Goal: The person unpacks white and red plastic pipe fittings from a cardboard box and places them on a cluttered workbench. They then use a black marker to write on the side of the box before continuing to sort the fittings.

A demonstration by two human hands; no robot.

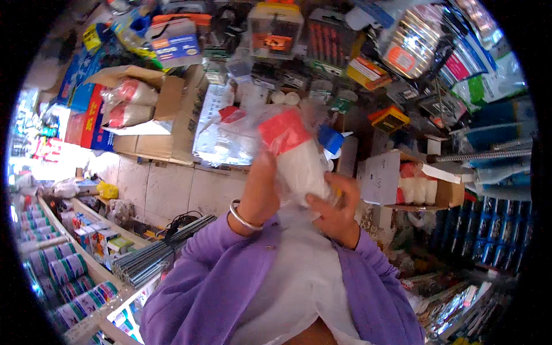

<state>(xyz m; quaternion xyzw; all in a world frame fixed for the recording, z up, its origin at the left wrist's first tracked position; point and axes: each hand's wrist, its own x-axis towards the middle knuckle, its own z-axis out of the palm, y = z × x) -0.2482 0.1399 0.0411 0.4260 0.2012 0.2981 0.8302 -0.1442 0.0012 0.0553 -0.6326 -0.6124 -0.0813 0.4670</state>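
A plastic-wrapped pack point(302, 168) with a red band at its upper end and whitish contents is held tilted in front of my chest. My left hand point(261, 185), with a silver bangle at the wrist, grips its left side; some of those fingers are hidden behind the pack or blurred. My right hand point(338, 207) pinches the lower right end between thumb and fingers. Just beyond the pack, clear plastic bags point(228, 138) lie on a silvery packet, and a blue and white item point(331, 140) is partly covered.
An open carton point(177, 129) at left holds similar red and white packs point(131, 103). Another open carton point(377, 177) at right contains more. Packaged hardware point(276, 32) crowds the far side. Metal rods point(159, 250) and shelved rolls or cans point(69, 269) occupy the lower left.
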